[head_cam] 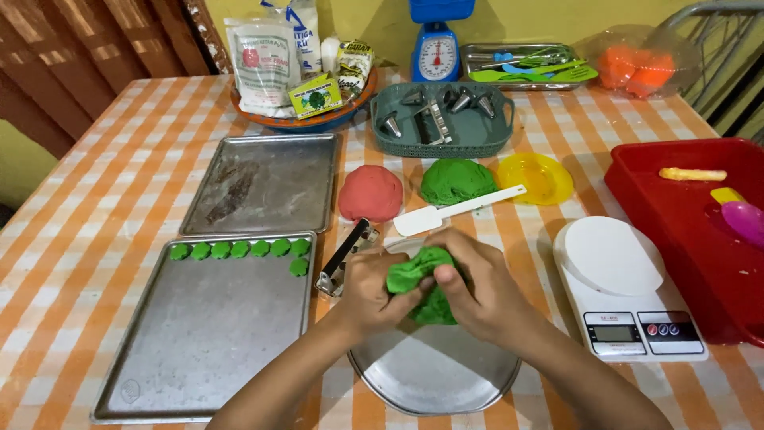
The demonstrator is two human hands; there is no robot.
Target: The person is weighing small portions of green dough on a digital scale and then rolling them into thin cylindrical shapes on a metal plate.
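Head view. Near tray (pixel 199 342) at the table's near-left: seven small green dough rounds (pixel 239 249) along its far edge, one more below the row's right end. The empty tray (pixel 263 183) behind it shows dark smears. Green basket (pixel 442 119) at the far edge holds metal piping nozzles (pixel 434 107). Orange bowl (pixel 302 119) at far-left holds ingredient packets. Steel tray (pixel 517 60) at the far edge holds green and blue utensils. Red tub (pixel 684 231) at the right edge holds a pink spoon (pixel 744 219) and yellow pieces.

Green dough lump (pixel 422 283) sits between my hands over the round metal plate (pixel 434 370) at the near edge. My left hand (pixel 366 291) and right hand (pixel 477 287) are both clamped on it, fingers pressing in. Its long axis runs roughly near-to-far, tilted slightly. It looks bright green, soft, creased, irregular.

Red dough ball (pixel 371 193), green dough ball (pixel 456 180) and white spatula (pixel 454 211) lie just beyond; digital scale (pixel 625 287) to the right.
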